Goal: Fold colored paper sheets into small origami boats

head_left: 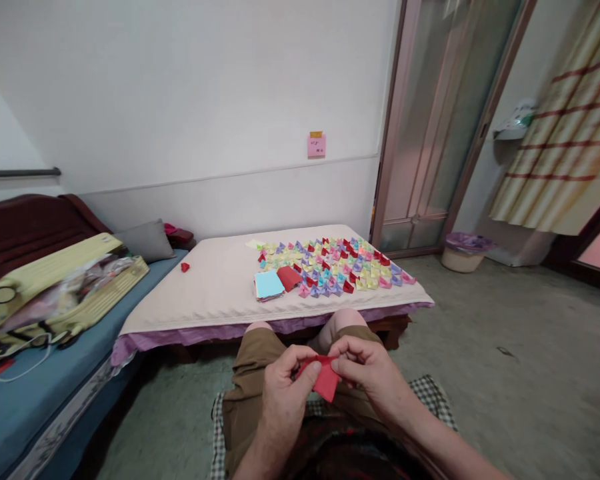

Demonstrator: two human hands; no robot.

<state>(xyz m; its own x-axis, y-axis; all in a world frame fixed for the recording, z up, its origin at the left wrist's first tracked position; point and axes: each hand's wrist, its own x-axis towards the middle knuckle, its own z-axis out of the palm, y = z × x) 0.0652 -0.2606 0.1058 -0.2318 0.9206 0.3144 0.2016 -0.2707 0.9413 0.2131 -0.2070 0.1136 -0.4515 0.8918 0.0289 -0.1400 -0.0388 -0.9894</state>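
Note:
Between both hands, above my lap, is a piece of red folded paper point(326, 383). My left hand point(287, 387) pinches its left side with thumb and fingers. On the other side, my right hand point(364, 370) grips the upper right edge the same way. The paper's lower corner hangs down between them; its underside is hidden. Beyond my knees, a stack of square paper point(269, 285) with a light blue sheet on top lies on the covered low table point(215, 283). A red sheet point(289, 278) rests against the stack's right side.
Many small folded paper pieces point(340, 263) in several colours cover the table's right half. One small red folded piece point(185, 267) sits alone at the left. An open yellow suitcase point(65, 287) lies on the blue bed point(25, 400). A bin point(463, 257) stands by the door.

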